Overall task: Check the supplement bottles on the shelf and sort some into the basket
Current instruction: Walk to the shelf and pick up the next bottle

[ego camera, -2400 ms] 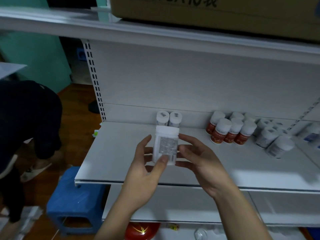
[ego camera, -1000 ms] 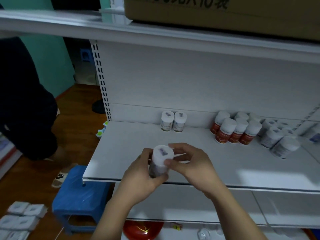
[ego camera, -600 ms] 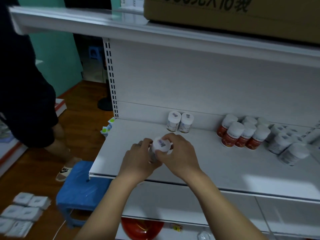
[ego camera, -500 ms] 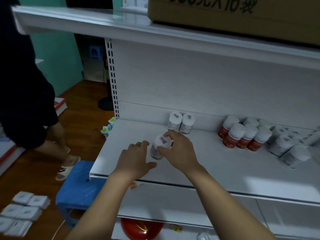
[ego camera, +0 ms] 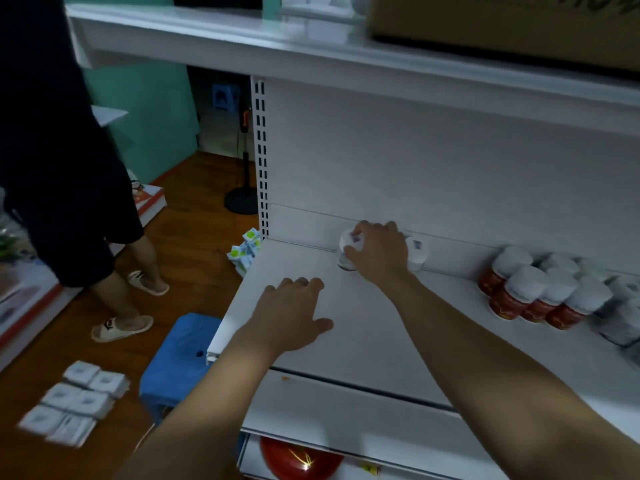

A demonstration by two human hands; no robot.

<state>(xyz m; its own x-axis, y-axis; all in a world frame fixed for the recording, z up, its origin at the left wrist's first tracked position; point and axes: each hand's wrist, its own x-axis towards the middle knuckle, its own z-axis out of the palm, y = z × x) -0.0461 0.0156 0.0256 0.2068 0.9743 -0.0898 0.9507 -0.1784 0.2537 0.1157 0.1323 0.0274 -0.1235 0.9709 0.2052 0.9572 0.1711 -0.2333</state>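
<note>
Bottle [ego camera: 350,249] now at shelf [ego camera: 363,341] rear, left hand [ego camera: 291,313] off.

The shelf [ego camera: 374,344] is bare across its front and middle, from the left edge as far as the red-labelled bottles [ego camera: 530,299]. Those crowd the right side together with pale bottles [ego camera: 623,320] beside them. Against the back panel, the right grip [ego camera: 379,254] wraps a white bottle [ego camera: 350,245], and a second white bottle [ego camera: 418,252] stands just right of it. The left grip [ego camera: 291,317] lies flat near the front left. The upper shelf [ego camera: 346,53] caps the room overhead. Left of the shelf, a blue stool [ego camera: 176,358] and a standing person [ego camera: 62,168] take up floor.
</note>
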